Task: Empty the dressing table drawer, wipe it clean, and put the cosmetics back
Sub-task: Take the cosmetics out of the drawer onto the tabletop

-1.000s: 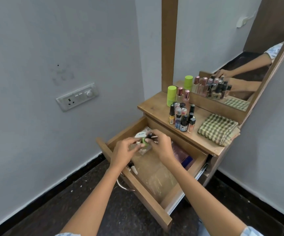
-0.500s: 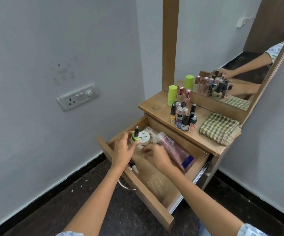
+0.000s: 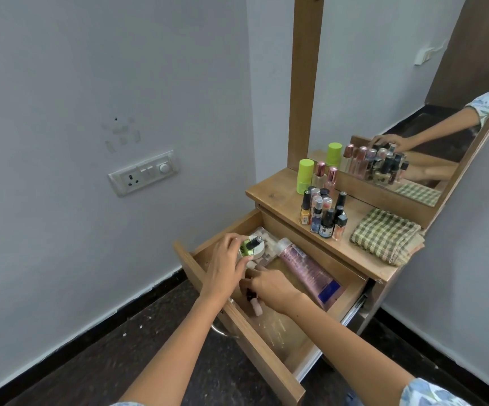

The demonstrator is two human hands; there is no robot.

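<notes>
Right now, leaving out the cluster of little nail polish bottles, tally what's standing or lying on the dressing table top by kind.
Lime green bottle: 1
Pink-capped perfume bottles: 2
Checked cloth, folded: 1
Total: 4

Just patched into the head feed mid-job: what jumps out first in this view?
The open wooden drawer at centre, both hands in it: the left hand grips a lime-green nail polish bottle, while the right hand reaches down among small bottles. A mauve tube lies behind them. On the tabletop stand clustered cosmetic bottles beside a folded green checked cloth.
</notes>
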